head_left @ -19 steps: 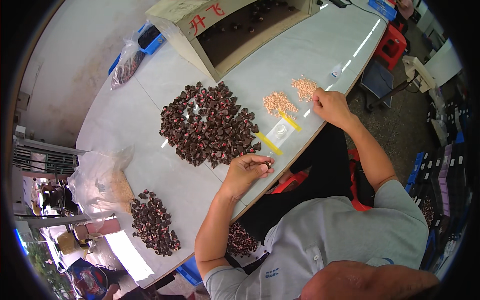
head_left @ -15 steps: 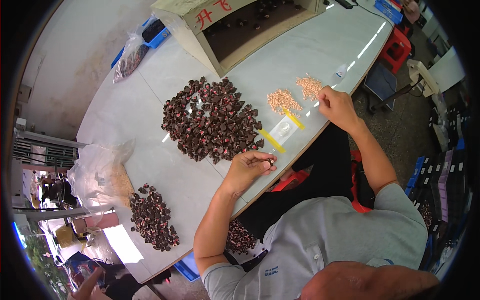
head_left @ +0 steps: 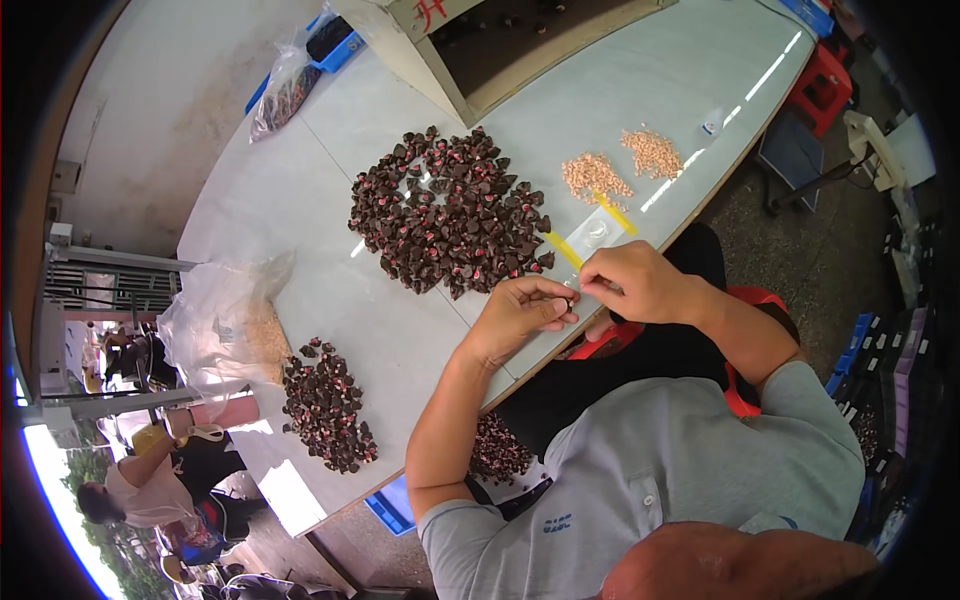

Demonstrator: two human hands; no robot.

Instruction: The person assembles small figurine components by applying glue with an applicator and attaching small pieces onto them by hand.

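My left hand (head_left: 522,315) pinches a small dark part (head_left: 570,303) between thumb and fingertips, over the near edge of the table. Close against it, my right hand (head_left: 640,284) has its fingers pressed together; whatever they hold is too small to make out. Just beyond the hands, a clear patch (head_left: 597,232) lies between two yellow tape strips (head_left: 565,250). Past the tape are two little heaps of tiny beige pieces (head_left: 595,178). Left of these spreads a large pile of dark knob-like parts (head_left: 450,225) with pink-red spots.
A second dark pile (head_left: 328,410) lies at the table's left, beside a clear plastic bag (head_left: 225,325) with beige pieces. An open-fronted box (head_left: 445,75) stands at the back. Red stools (head_left: 822,90) are at the right, and another person (head_left: 150,490) is at lower left.
My right hand has come from beside the beige heaps to my left hand's fingertips. My left hand still pinches the dark part. The view has shifted, and a person shows more at lower left.
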